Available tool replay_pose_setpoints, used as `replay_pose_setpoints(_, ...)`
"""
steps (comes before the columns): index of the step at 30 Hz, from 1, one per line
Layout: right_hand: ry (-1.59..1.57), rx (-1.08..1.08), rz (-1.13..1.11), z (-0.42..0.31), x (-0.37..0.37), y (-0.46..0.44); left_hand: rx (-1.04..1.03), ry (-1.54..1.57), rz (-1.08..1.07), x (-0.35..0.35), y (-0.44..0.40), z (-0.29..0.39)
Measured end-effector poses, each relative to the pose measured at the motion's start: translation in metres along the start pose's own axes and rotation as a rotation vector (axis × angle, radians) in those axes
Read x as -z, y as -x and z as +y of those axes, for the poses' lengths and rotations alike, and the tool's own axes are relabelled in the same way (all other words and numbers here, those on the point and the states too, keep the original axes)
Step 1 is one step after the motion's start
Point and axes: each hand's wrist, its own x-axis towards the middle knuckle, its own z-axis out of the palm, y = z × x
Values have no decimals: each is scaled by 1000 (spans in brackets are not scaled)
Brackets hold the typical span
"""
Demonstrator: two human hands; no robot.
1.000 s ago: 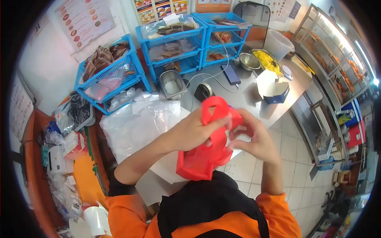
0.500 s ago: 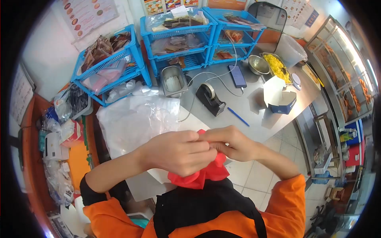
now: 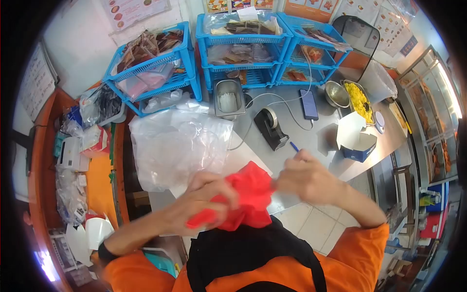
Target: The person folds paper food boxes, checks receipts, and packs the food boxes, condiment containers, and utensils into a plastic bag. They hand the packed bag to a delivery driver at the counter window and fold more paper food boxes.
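both hands have moved apart: the left hand curls round the red bag and grips it, and the right hand is by its other edge (too blurry to tell if it holds on). the red bag is in front of the apron, and a pen lies by the right hand.

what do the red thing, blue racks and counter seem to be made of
Red thing: probably thin fabric with a matte finish; it crumples into soft folds, but blur hides any weave.
Blue racks: likely moulded plastic, even in colour, with slotted sides.
Counter: looks like smooth, satin metal, perhaps stainless steel, going by its grey sheen and soft reflections.
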Motion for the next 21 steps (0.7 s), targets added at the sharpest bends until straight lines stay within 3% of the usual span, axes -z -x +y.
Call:
replay_pose_setpoints(2,-60,-26,52,36,-44,37,406,266,220,-43,83,-39)
replay_pose_setpoints(4,-263,-147,-144,39,-89,73,498,429,443,-90,106,-38)
replay_pose_setpoints(5,-267,-153,-142,35,-78,61,500,430,435,-89,104,-42)
replay_pose_setpoints(7,-260,-195,281,20,-39,30,207,943,775,-92,94,-49)
replay_pose_setpoints(8,-333,-92,386,9,-22,15,380,853,738,-81,72,-33)
replay_pose_setpoints(9,-397,12,495,-4,-8,-1,370,866,733,-67,30,-10)
replay_pose_setpoints(11,-272,377,494,-34,-4,-41,558,-64,135,-52,-47,28)
replay_pose_setpoints(12,-307,399,521,-44,-18,-54,545,-63,135,-61,-50,17)
replay_pose_setpoints(14,-326,428,547,-35,-31,-53,18,-60,447,-75,-53,-17)
replay_pose_setpoints(15,-547,254,553,-22,-33,-50,8,-63,448,-71,-47,-18)
replay_pose_setpoints(16,-766,76,552,-10,-38,-46,405,217,298,-58,-44,-9)
replay_pose_setpoints(17,-761,78,554,-2,-55,-39,800,495,128,-51,-44,-3)
replay_pose_setpoints(19,-1013,32,546,-1,-91,-30,887,524,205,-54,-45,-1)
replay_pose_setpoints(20,-909,45,694,-6,-99,-29,980,555,277,-55,-45,0)
replay_pose_setpoints(21,-919,45,694,-6,-100,-22,989,555,278,-51,-47,0)
